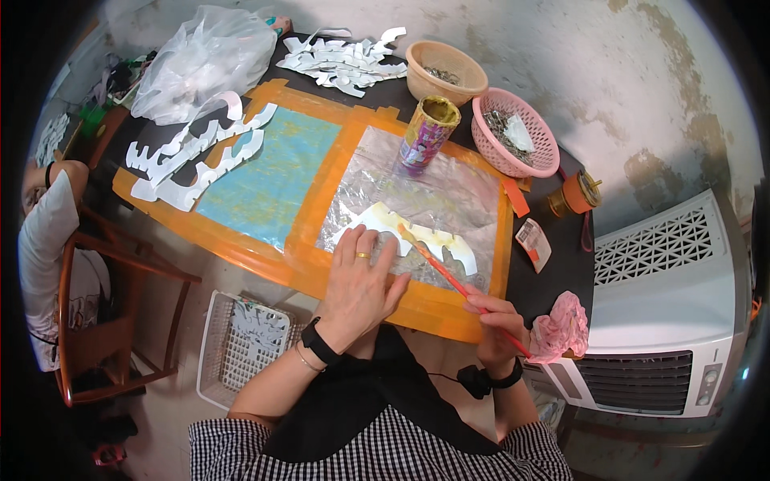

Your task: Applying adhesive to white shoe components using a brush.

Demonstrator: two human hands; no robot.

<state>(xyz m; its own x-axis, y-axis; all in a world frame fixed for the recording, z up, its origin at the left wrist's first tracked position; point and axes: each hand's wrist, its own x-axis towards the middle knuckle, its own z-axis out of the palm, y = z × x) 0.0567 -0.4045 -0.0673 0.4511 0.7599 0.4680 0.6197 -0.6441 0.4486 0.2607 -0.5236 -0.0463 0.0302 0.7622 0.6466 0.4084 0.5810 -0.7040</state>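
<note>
A white cut-out strip with a notched edge (pixel 446 240) lies on the plastic-covered sheet (pixel 473 184) in front of me, its upper part tinted yellow. My left hand (pixel 361 268) rests on the strip's left end, fingers stretched out and pressing down. In my right hand (pixel 496 317) is a slim red-handled brush (pixel 457 282), gripped along its handle. The brush tip touches the strip near its middle, just right of my left fingertips. Beyond the strip, on the same sheet, stands an open tin (pixel 431 135) with yellow-brown stuff smeared around its rim.
More white cut-outs (pixel 192 160) lie at left on a blue sheet (pixel 273 172); others (pixel 341 62) are piled behind. A plastic bag (pixel 204 64), beige bowl (pixel 447 72), pink basket (pixel 517 132) and crumpled pink cloth (pixel 560 325) surround the workspace. An air cooler (pixel 658 305) stands right; someone sits left.
</note>
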